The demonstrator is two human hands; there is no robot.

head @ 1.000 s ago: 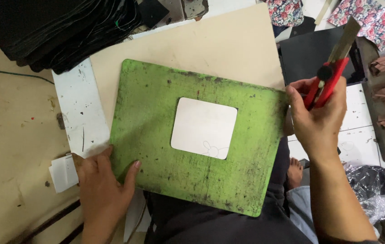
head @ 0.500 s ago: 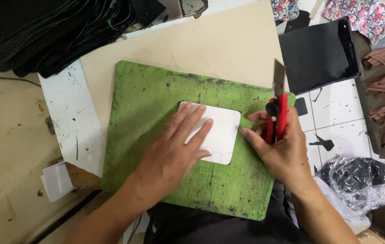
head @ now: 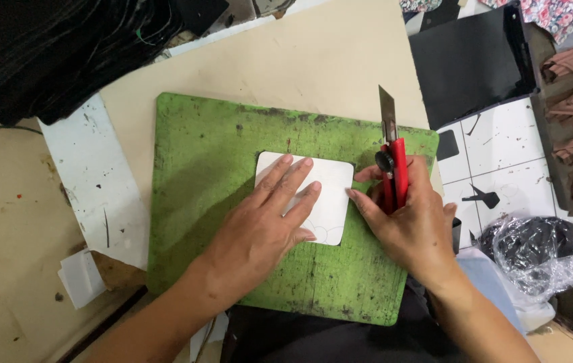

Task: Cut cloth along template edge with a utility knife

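Left hand (head: 259, 228) lies flat and open, pressing the one white card (head: 320, 195) onto the green cutting mat (head: 192, 168) mid-frame. Right hand (head: 414, 225) touches the card's right edge, clenched around one red utility knife (head: 394, 168), long axis pointing up-frame, blade out. Further up, tan tabletop (head: 313, 60) and a black pile upper left
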